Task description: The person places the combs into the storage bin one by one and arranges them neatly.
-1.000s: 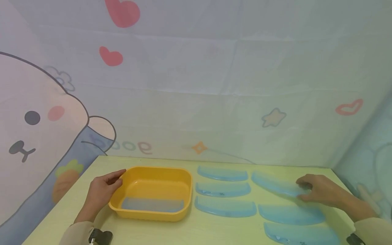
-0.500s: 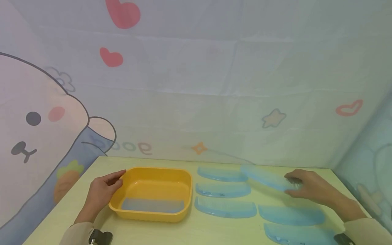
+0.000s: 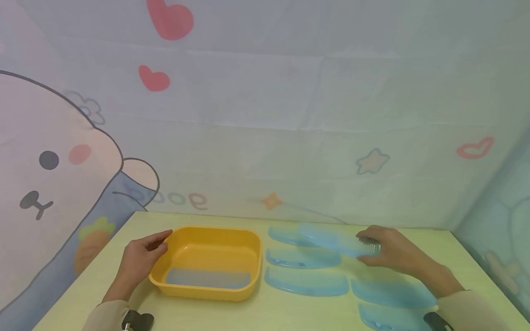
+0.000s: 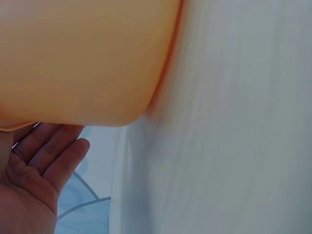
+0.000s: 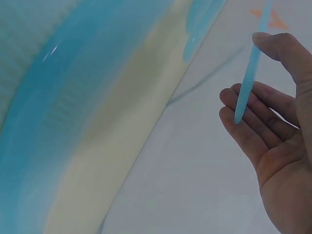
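Observation:
My right hand (image 3: 396,253) pinches a translucent blue comb (image 3: 349,245) near its right end, thumb below and fingers above. This comb is raised and slants over the back comb of the left column; in the right wrist view it shows edge-on between thumb and fingertips. My left hand (image 3: 138,258) rests at the left side of a yellow plastic basin (image 3: 204,293), fingertips and thumb touching its rim. From the left wrist view, its fingers (image 4: 66,163) lie fairly straight against the basin's outside. Inside the basin is a flat blue-grey piece (image 3: 208,278) that looks like a comb.
Right of the basin lie a back comb (image 3: 281,236), a middle comb (image 3: 304,258) and a front comb (image 3: 306,282). Two more combs, one farther (image 3: 391,293) and one nearer (image 3: 391,317), lie front right. A printed cloth (image 3: 248,138) hangs behind the pale table (image 3: 227,315).
My right hand has carried the comb leftward, from the right side of the table to above the left column's back comb. My left hand and the basin have stayed in place.

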A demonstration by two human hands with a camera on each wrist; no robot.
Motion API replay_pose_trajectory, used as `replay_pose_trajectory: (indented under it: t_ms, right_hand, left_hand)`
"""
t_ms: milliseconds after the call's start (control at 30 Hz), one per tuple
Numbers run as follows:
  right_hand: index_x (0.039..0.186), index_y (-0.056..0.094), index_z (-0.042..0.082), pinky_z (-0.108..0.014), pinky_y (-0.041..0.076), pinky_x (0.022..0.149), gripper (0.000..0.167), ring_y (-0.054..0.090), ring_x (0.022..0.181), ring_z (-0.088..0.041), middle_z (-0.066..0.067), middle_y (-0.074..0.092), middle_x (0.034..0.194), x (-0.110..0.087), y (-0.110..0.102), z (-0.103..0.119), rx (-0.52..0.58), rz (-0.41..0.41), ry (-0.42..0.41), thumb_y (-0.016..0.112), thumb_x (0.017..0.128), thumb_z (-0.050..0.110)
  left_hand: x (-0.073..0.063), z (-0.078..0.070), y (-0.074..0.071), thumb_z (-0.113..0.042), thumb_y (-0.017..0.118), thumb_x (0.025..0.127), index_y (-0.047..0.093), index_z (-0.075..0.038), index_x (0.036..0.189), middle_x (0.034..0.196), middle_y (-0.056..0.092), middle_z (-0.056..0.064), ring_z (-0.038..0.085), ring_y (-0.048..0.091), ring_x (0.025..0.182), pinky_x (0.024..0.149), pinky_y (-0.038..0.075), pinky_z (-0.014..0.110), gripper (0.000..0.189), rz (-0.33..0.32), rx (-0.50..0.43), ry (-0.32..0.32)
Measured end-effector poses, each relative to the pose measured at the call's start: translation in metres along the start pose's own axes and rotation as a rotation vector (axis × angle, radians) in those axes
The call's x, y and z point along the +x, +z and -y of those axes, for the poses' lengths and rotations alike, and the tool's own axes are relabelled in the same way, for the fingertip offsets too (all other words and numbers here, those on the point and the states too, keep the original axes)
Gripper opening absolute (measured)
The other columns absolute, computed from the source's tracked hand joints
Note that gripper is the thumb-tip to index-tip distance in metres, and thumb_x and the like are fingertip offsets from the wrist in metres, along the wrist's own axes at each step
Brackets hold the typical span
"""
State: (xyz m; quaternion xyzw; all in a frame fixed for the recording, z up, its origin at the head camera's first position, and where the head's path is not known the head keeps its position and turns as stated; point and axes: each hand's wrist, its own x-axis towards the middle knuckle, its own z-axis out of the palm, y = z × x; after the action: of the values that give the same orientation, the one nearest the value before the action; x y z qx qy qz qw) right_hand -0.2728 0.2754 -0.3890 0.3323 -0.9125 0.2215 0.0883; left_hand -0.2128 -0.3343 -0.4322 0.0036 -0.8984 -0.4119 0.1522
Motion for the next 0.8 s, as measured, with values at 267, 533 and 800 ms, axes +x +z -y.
replay_pose_trajectory:
  t_ms: [267,533,800]
  right_hand:
    - [0.123,0.075,0.000,-0.041,0.060,0.084,0.049,0.071,0.100,-0.020,0.001,0.073,0.113,0.020,0.014,0.022,0.037,-0.033,-0.067,0.089,0.088,0.031]
    - [0.126,0.075,0.002,-0.044,0.060,0.090,0.048,0.071,0.106,-0.024,-0.003,0.073,0.118,0.044,0.038,0.049,0.076,-0.041,-0.095,0.089,0.089,0.029]
    - [0.124,0.075,0.001,-0.042,0.060,0.092,0.046,0.071,0.105,-0.023,-0.003,0.074,0.115,0.062,0.058,0.075,0.108,-0.069,-0.156,0.090,0.086,0.024]
  left_hand:
    - [0.000,0.001,0.000,-0.007,0.070,0.103,0.069,0.002,0.140,0.130,0.071,0.024,0.040,0.070,0.115,0.079,0.053,0.012,0.037,0.006,0.011,0.000]
    - [-0.001,0.002,-0.002,-0.007,0.069,0.103,0.069,0.001,0.139,0.127,0.072,0.023,0.040,0.071,0.114,0.079,0.056,0.015,0.037,0.005,0.029,-0.001]
    - [0.000,0.004,0.001,-0.008,0.069,0.104,0.069,0.002,0.139,0.130,0.071,0.024,0.040,0.071,0.115,0.079,0.055,0.014,0.037,0.011,-0.004,-0.001]
